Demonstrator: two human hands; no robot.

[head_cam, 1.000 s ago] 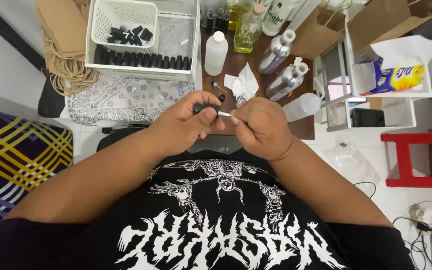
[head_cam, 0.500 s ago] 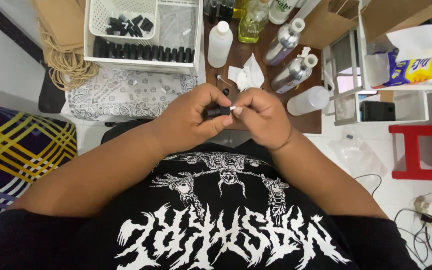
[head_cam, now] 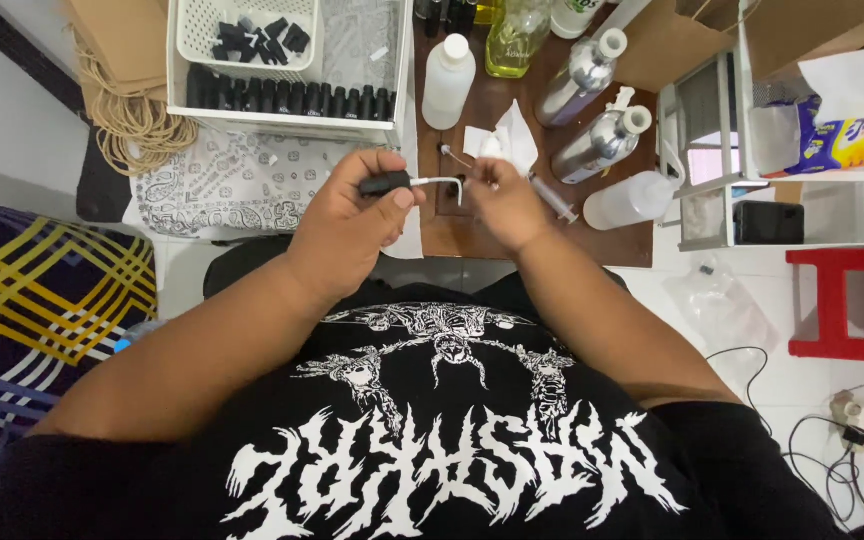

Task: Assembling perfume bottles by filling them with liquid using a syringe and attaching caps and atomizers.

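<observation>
My left hand (head_cam: 350,228) is shut on a small black pump cap (head_cam: 384,183), pinched between thumb and fingers. A thin white dip tube (head_cam: 437,181) runs right from the cap and bends down at its end. My right hand (head_cam: 502,205) hovers just right of the tube's tip, over the brown table (head_cam: 552,240). Its fingers are curled and turned away, so I cannot see whether they hold anything. A crumpled white tissue (head_cam: 502,145) and a syringe (head_cam: 555,200) lie right beside that hand.
Behind the hands stand a white plastic bottle (head_cam: 448,82), two silver bottles (head_cam: 582,80), a yellow-liquid bottle (head_cam: 517,40) and a lying translucent bottle (head_cam: 632,203). A white basket (head_cam: 392,60) holds a row of black vials. A red stool (head_cam: 852,300) is at right.
My hands were pressed together around the black piece; now they have drawn apart. The left hand keeps the cap with its tube exposed, and the right hand has shifted right toward the table.
</observation>
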